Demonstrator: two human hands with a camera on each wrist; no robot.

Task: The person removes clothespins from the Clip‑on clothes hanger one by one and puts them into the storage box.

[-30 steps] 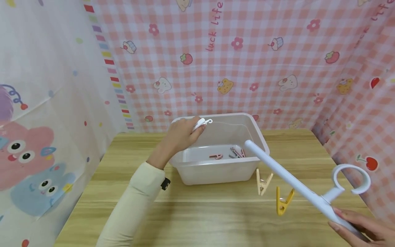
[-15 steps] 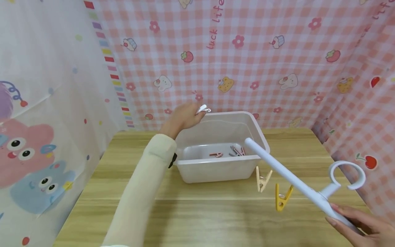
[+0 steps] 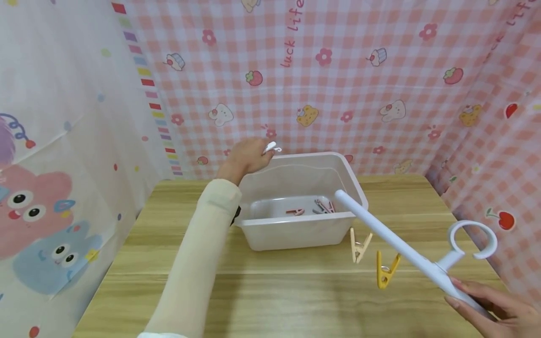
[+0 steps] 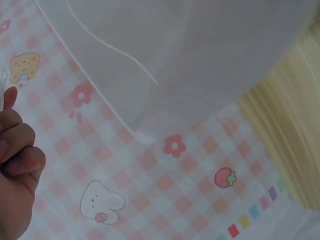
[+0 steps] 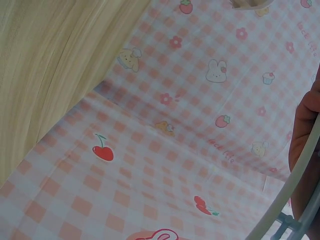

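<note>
Above the rear left rim of the plastic bin point(image 3: 296, 233), my left hand point(image 3: 247, 157) pinches a small white plastic clip point(image 3: 272, 148) with a hooked end. Curled fingers point(image 4: 17, 135) of that hand show at the edge of the left wrist view. My right hand point(image 3: 498, 307) grips the lower end of a pale blue hanger rod point(image 3: 393, 240), which carries an open ring hook point(image 3: 473, 239) and slants toward the bin. Just below the rod in the head view are a cream clothespin point(image 3: 358, 245) and a yellow clothespin point(image 3: 386, 269).
Inside the bin lie a reddish clothespin point(image 3: 295, 212) and a few more pink and grey clothespins point(image 3: 323, 206). The bin stands on a wooden table point(image 3: 270, 295). Pink checked cloth point(image 3: 359, 84) hangs behind and at the right, white printed cloth point(image 3: 84, 155) at the left.
My left hand has risen from over the bin toward its back rim, still pinching the white clip, then shifted slightly left. The right hand and rod have moved only a little.
</note>
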